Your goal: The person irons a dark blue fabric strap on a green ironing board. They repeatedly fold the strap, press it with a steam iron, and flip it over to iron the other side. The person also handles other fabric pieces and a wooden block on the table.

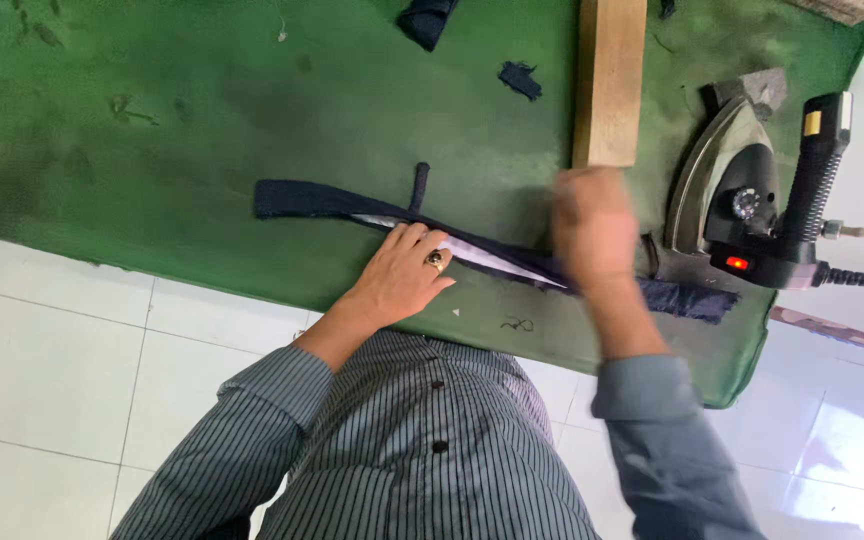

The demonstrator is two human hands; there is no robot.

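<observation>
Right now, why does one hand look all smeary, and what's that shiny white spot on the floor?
In the head view, the right hand is smeared by motion blur, its fingers indistinct, while the left hand pressing the dark fabric strip is sharp. The same view shows bright glare on the white floor tiles at lower right. The iron beside the blurred hand stays crisp, with a small red light glowing.

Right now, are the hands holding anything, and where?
The left hand presses flat on the dark fabric strip near its middle. The right hand is blurred; its grip cannot be told.
</observation>
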